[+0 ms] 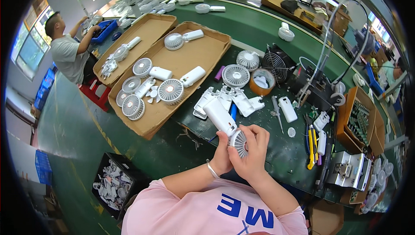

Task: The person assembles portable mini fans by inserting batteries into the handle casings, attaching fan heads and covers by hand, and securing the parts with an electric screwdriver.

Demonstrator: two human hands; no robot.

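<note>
A white handheld fan [219, 116] is held between both hands at the near edge of the dark green bench. My left hand [221, 155] closes on the fan's near side, where the handle meets the round slotted head. Wrapped around the other side of that head is my right hand [250, 148], its fingers bent over it. The handle points away and to the left. Just beyond it lie white plastic shell pieces [246, 104] and a blue pen-like tool [234, 112]. A loose white handle cover [287, 109] and a thin screwdriver [277, 113] lie to the right.
Cardboard trays with several white fans [171, 91] stand at the left. Right of my hands are a yellow cutter [311, 148], pliers and a metal fixture [349, 170]. A black bin [113, 183] of white scraps stands on the floor. A co-worker [69, 49] sits at far left.
</note>
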